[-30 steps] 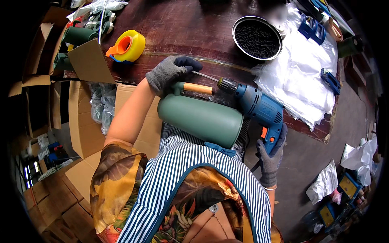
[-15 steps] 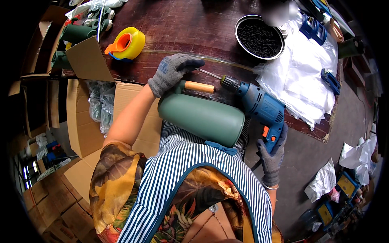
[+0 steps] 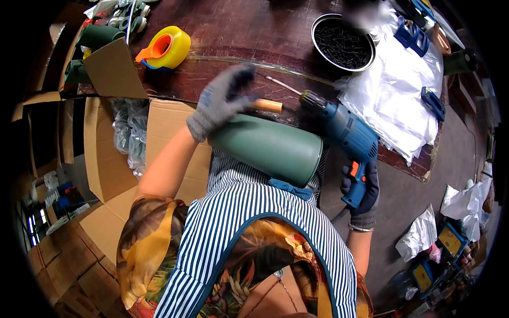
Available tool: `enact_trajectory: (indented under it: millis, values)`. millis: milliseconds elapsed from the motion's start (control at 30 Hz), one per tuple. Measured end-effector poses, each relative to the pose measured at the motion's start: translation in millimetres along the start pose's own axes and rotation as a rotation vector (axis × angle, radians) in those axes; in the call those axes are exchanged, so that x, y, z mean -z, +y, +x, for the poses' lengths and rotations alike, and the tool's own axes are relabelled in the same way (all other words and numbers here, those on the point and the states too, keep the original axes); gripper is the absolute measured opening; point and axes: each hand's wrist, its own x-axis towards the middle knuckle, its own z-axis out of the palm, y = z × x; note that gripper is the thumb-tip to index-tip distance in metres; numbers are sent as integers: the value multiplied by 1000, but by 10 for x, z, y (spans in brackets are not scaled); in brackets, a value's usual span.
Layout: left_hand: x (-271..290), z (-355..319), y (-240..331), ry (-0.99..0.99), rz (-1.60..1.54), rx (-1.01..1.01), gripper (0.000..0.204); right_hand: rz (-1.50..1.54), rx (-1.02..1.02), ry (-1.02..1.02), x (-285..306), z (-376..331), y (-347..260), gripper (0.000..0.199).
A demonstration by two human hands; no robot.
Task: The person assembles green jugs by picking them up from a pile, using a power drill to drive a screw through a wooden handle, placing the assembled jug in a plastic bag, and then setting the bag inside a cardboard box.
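Observation:
In my gloved right hand (image 3: 367,185) is the pistol grip of a blue power drill (image 3: 347,127), its long bit (image 3: 283,85) pointing up and left. A small dark piece seems to sit at the bit's tip, too blurred to name. My gloved left hand (image 3: 222,100) is smeared by motion, with thumb and fingers apart. It hovers over the near end of a wooden handle (image 3: 269,106), partly hiding it. Below that hand, a green cylinder-shaped body (image 3: 268,146) lies across my lap, against the striped apron.
A metal bowl (image 3: 316,40) of black screws stands on the dark red table (image 3: 228,32), beside white plastic sheets (image 3: 392,100). A yellow tape roll (image 3: 180,47) with an orange part lies at left. An open cardboard box (image 3: 106,159) holds plastic-wrapped items.
My left hand has opened and drawn back from the bit's tip, toward the wooden handle. The drill has shifted slightly right, and my right hand has wrapped round its grip.

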Motion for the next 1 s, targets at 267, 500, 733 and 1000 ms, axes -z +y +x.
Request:
enact_trajectory:
  millis: [267, 500, 733, 1000]
  values:
    - [62, -7, -192, -264, 150, -86, 44, -130, -88, 133, 554, -488, -588, 61]
    - [67, 62, -91, -422, -86, 93, 56, -204, -161, 191, 421, -438, -805, 58]
    - [85, 48, -149, -364, -184, 235, 54, -225, -198, 290, 367, -393, -936, 56]
    - [107, 68, -152, -361, -167, 255, 50, -357, -245, 248, -99, -39, -973, 55]
